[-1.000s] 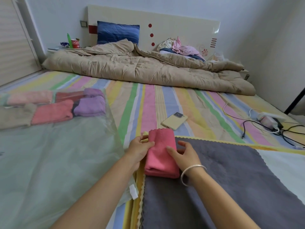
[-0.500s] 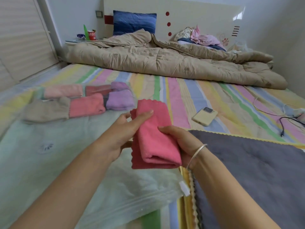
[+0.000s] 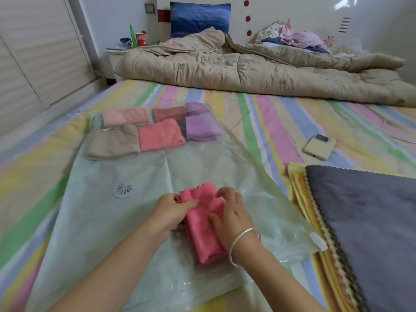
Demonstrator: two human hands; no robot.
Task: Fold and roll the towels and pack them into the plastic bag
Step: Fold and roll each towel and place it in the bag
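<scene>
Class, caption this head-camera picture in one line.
Left hand and right hand grip a pink towel over the plastic bag.

A single head-worn wide-angle view looks forward and down, close over the striped bed (image 3: 270,122), facing its headboard (image 3: 292,10).

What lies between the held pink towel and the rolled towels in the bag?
Head view: between pink towel and rolled towels, only flat plastic bag, its round valve off left.
</scene>
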